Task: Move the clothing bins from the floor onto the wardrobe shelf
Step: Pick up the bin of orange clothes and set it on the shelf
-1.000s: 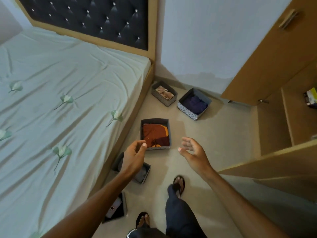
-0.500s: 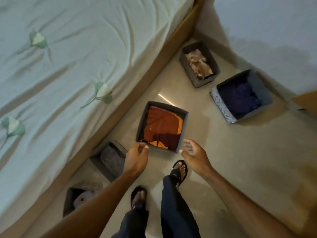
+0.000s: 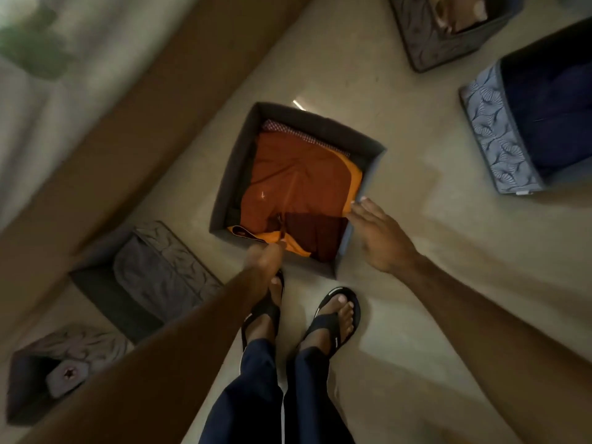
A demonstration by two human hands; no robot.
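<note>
**Position at Centre Bin: Hands at Rim, Bin on Floor**

1. The bed [image 3: 64,75] fills the upper left of the view. It is blurred. Its wooden bed frame [image 3: 144,107] runs diagonally alongside the floor [image 3: 416,315].

2. Five clothing bins stand on the floor. None is on a shelf.
   - The centre bin [image 3: 234,174] is dark and square. It stands directly in front of the person's feet and holds a folded rust-orange garment [image 3: 298,184].
   - The blue patterned bin [image 3: 490,133] stands at the right edge, well apart from the centre bin. Its contents are dark.
   - The grey patterned bin [image 3: 439,40] stands at the top right, near the blue patterned bin.
   - The left grey bin [image 3: 118,302] stands beside the bed frame.
   - The corner bin [image 3: 25,386] stands at the lower left, partly hidden behind the left forearm.

3. Both arms reach down toward the centre bin.
   - The right hand [image 3: 378,238] lies at the bin's right wall. Its fingers are straight and together, with the tips at the rim. They are not curled round the rim.
   - The left hand [image 3: 262,261] is at the bin's near wall. Motion blur hides its fingers, so grip or no grip cannot be told.

4. The feet wear black sandals [image 3: 333,318] below dark trousers [image 3: 256,395]. The toes are just short of the centre bin.
</note>
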